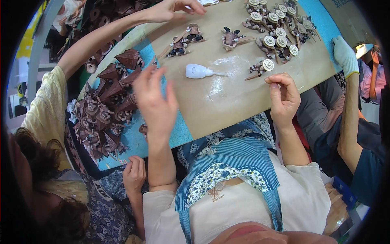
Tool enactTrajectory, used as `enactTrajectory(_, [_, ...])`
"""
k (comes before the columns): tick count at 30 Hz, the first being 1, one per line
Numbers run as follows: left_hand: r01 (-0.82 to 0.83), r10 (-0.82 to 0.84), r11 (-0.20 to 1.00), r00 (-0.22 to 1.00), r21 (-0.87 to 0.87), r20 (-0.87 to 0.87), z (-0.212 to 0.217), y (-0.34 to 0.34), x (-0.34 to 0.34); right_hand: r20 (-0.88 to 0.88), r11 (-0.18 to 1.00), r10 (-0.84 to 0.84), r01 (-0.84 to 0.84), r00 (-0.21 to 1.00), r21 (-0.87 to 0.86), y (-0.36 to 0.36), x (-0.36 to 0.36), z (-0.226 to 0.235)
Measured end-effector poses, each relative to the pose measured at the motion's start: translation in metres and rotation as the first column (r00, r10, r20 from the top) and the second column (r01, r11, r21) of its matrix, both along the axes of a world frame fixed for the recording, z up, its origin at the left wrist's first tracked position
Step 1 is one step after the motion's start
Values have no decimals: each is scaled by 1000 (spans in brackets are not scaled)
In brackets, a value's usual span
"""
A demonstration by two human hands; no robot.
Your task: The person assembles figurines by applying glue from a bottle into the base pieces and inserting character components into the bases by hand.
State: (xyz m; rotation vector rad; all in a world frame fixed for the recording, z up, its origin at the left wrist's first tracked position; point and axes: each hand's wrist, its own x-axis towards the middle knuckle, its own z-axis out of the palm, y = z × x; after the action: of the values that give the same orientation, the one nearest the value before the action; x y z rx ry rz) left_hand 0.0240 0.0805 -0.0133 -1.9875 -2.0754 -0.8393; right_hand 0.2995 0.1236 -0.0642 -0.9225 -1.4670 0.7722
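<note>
My left hand, slightly blurred, is raised over the blue strip at the table's left with its fingers apart, holding nothing I can see. Beside it is a pile of brown figurine parts with pointed, roof-like shapes. My right hand hovers at the table's near edge, thumb and fingertips pinched; anything between them is too small to tell. Just beyond it lies a small figurine with a round cream disc. A white squeeze bottle with a thin nozzle lies on its side mid-table.
Brown figurines lie farther back, one more at centre. Several disc-topped figurines crowd the back right. A co-worker's bare hand reaches across from the left. Another person's gloved hand rests at the right edge.
</note>
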Motion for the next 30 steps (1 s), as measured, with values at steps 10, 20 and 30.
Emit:
enactTrajectory(10, [259,-236,923,965,-285,113,-9,24,47,-28,989,1,3,1000,147,-3,2,0])
enactTrajectory(20, [552,-34,831,-62,62,998,-17,-34,72,87,875,474,-456,876,-164,-21,-27,19])
enactTrajectory(30, [694,72,713,-209,96,975,-12,-41,74,-69,673,691,-676,719,-300,-25,-18,15])
